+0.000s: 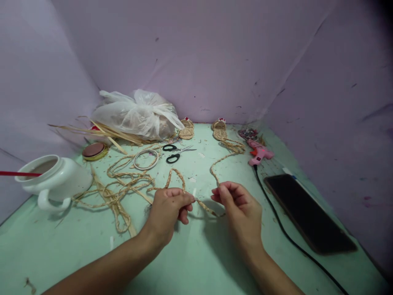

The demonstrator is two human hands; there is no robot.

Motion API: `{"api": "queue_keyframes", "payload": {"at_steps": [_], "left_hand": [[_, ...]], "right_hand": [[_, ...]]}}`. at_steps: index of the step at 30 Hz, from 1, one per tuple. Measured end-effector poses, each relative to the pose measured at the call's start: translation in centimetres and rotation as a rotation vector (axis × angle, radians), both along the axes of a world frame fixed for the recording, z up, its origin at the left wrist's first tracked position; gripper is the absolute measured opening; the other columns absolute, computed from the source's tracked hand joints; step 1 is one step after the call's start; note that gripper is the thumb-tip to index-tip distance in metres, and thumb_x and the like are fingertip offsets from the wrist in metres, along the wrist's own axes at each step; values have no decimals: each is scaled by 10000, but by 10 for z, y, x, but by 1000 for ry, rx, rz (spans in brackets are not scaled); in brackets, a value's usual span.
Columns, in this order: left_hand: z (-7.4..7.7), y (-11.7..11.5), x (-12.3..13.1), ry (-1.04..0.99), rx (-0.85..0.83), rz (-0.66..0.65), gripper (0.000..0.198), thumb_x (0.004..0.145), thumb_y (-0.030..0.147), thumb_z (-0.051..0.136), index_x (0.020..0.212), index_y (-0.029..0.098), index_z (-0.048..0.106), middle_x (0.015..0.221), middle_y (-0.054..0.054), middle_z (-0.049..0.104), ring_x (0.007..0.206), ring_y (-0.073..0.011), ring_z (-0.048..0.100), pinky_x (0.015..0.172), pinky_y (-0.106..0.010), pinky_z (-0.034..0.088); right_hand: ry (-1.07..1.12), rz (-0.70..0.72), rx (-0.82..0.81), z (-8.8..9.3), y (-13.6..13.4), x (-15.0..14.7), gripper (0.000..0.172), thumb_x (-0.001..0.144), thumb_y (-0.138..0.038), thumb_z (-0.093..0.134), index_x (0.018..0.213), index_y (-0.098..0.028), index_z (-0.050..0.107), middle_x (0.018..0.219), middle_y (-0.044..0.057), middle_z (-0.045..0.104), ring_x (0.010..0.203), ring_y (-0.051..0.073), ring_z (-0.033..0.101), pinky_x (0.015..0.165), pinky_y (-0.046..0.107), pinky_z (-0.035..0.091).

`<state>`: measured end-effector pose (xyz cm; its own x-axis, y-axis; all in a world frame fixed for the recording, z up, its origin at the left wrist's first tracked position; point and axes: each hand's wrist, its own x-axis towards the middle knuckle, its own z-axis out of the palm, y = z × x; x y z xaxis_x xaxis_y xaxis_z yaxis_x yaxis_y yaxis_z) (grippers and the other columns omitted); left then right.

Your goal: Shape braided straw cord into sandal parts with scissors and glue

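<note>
A braided straw cord [206,208] runs between my two hands over the green table. My left hand [172,209] pinches it, with a small whitish bit showing at the fingertips. My right hand [238,209] is closed on the cord with thumb and fingers; the strand leads up from there to a small woven slipper [220,130] at the back. On the left, more of the cord lies in loose loops. A second woven slipper [186,129] sits beside the plastic bag. Both slippers carry red and white trim at the top.
Black-handled scissors [175,152] and a tape roll [146,159] lie mid-table. At left stand a white pot [66,180] and a round tin [95,151]. A white plastic bag [138,114] is behind. Right: a pink glue gun [259,153], its black cable [284,229], and a phone [308,213].
</note>
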<state>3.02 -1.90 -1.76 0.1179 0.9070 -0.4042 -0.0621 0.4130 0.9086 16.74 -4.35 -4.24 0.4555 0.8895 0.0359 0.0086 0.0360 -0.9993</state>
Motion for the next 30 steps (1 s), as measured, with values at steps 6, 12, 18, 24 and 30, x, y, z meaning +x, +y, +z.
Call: {"api": "queue_keyframes", "payload": {"at_steps": [6, 12, 18, 24, 30], "left_hand": [[-3, -2, -2, 37, 38, -55, 192, 609, 234, 618, 470, 116, 561, 454, 20, 522, 342, -46, 402, 408, -196, 274], [-5, -1, -3, 22, 62, -68, 204, 628, 229, 600, 460, 125, 546, 431, 22, 512, 346, -55, 401, 412, -202, 285], [-9, -2, -4, 32, 89, -108, 208, 637, 233, 588, 462, 133, 540, 382, 31, 481, 359, -65, 394, 413, -201, 288], [-2, -5, -3, 163, 182, -151, 208, 638, 285, 600, 506, 127, 573, 381, 34, 466, 393, -72, 397, 414, -191, 301], [-4, -3, -6, 93, 210, -228, 208, 675, 300, 595, 570, 120, 590, 413, 19, 503, 406, -73, 417, 424, -193, 304]], "right_hand": [[-106, -41, -4, 1, 8, 13, 224, 727, -368, 604, 648, -163, 642, 813, 68, 654, 603, 139, 565, 577, 277, 466], [38, 332, -117, 10, 3, 4, 228, 655, -322, 652, 811, -158, 678, 756, 65, 672, 636, 158, 588, 590, 290, 473], [90, 458, -244, 14, 0, -5, 149, 623, -288, 666, 645, -147, 623, 545, -9, 579, 493, 95, 478, 473, 222, 363], [245, 422, -265, 16, 3, -6, 213, 542, -235, 696, 720, -156, 612, 541, -35, 569, 468, 87, 490, 481, 223, 390], [259, 445, -306, 20, 4, -3, 118, 543, -227, 683, 592, -146, 612, 456, -33, 566, 434, 85, 518, 472, 213, 404]]}}
